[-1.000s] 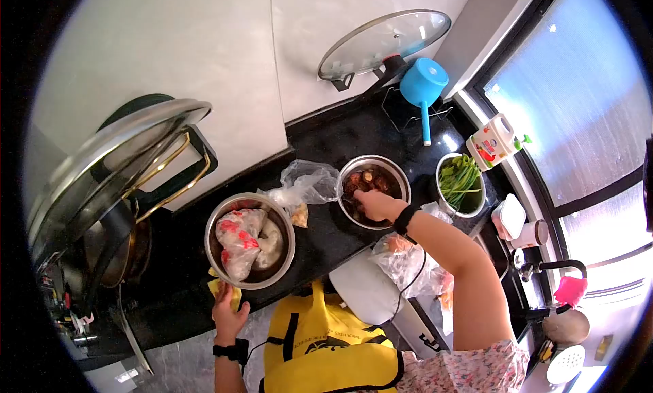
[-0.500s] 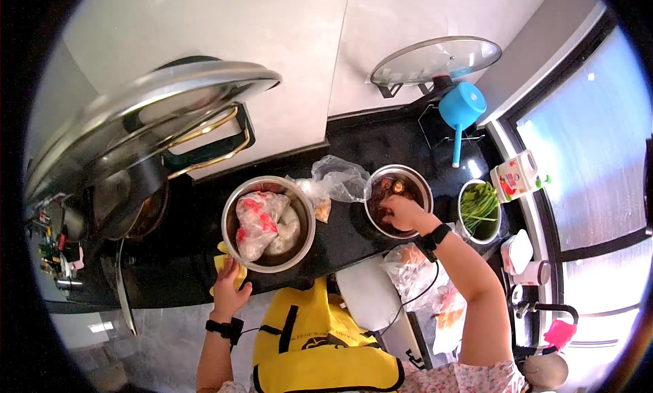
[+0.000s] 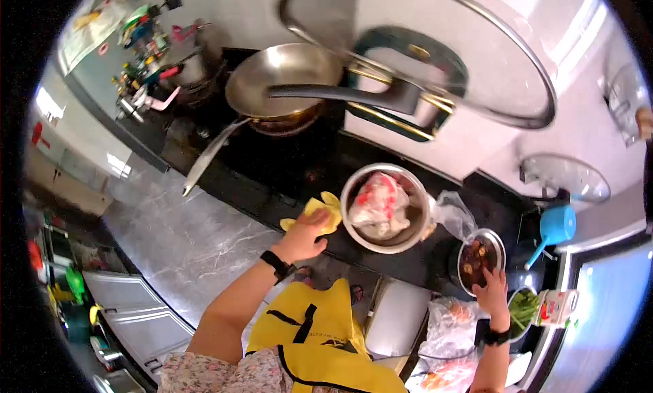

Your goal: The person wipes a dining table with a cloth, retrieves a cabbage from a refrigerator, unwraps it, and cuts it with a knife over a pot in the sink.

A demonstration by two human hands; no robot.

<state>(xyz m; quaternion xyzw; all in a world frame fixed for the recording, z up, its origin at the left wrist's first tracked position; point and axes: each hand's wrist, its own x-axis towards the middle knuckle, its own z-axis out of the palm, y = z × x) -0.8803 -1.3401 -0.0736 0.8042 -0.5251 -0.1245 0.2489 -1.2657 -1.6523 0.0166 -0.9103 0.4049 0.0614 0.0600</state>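
On the black counter, my left hand (image 3: 304,236) has its fingers over a soft yellow cloth (image 3: 331,219) with rounded lobes. Just right of it stands a steel bowl (image 3: 423,230) holding a red-and-white plastic bag (image 3: 375,206) and a pale lump. My right hand (image 3: 492,296) is spread at the near rim of a smaller steel pot (image 3: 502,247), where dark mushrooms (image 3: 478,257) sit in brown liquid. Nothing shows between its fingers.
A steel frying pan (image 3: 282,70) stands on the stove at the back left. A large glass lid (image 3: 500,87) with a black handle looms in front. Further right are a blue ladle (image 3: 558,224), a bowl of greens (image 3: 522,311) and a white jug (image 3: 554,308).
The view has swung left, bringing the frying pan into sight. My right hand has come out of the mushrooms to the pot's rim. My left hand now lies further over the yellow cloth.
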